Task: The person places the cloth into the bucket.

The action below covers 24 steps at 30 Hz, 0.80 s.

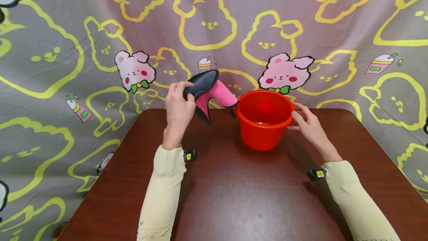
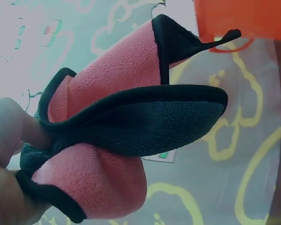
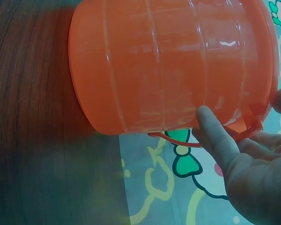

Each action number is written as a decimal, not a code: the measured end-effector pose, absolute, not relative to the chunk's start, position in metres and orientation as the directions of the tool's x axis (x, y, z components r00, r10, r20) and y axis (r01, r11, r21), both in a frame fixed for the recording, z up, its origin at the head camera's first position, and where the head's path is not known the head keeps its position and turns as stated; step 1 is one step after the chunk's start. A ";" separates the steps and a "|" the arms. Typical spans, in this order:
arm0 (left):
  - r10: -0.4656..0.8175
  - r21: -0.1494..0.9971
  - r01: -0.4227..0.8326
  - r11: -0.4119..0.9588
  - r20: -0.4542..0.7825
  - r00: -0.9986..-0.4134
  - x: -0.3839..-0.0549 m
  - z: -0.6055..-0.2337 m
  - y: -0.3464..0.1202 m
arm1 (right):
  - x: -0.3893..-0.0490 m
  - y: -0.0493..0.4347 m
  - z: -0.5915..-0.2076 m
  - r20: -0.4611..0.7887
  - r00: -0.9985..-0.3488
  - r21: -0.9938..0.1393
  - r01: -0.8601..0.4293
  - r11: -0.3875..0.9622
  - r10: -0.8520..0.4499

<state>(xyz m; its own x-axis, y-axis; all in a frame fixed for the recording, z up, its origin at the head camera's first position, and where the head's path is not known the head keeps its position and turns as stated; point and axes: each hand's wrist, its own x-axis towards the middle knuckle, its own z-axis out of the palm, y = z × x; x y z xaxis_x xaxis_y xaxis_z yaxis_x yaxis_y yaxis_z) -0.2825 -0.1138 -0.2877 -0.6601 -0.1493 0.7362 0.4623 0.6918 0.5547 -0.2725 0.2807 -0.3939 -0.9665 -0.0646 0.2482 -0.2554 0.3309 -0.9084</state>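
My left hand (image 1: 180, 103) pinches a folded fleecy cloth (image 1: 220, 93), pink on one side and dark grey on the other, with black edging. It is held up over the table, left of a red plastic bucket (image 1: 260, 137). In the left wrist view the cloth (image 2: 112, 70) droops in folds, and a black loop sticks out from one corner towards the bucket. My right hand (image 1: 309, 127) grips the bucket's right rim, thumb at the top edge. The right wrist view has one finger of that hand (image 3: 257, 173) against the bucket's ribbed side (image 3: 178, 61), beside its thin red handle.
A dark brown wooden table (image 1: 234, 196) lies under both hands, and the bucket is near its far edge. Behind it and to the sides hangs a grey curtain (image 1: 214, 18) printed with cartoon animals.
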 end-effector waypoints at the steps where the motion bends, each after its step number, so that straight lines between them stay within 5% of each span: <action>1: -0.156 0.556 0.471 0.685 0.743 -0.651 -0.282 -0.286 -0.112 | -0.272 0.281 -0.394 0.246 -0.967 -0.907 -0.254 0.335 -0.066; 24: -0.066 0.529 0.675 0.515 0.809 -0.584 -0.276 -0.261 -0.048 | -0.273 0.282 -0.395 0.265 -0.960 -0.891 -0.279 0.358 -0.088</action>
<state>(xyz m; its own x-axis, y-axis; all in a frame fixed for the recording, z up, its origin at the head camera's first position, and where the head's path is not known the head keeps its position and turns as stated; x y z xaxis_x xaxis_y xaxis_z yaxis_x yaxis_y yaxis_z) -0.2763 -0.0480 -0.2608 -0.5844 -0.0657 0.8088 0.6746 0.5145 0.5293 -0.2729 0.2825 -0.3951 -0.9601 -0.0885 0.2655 -0.2793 0.3583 -0.8908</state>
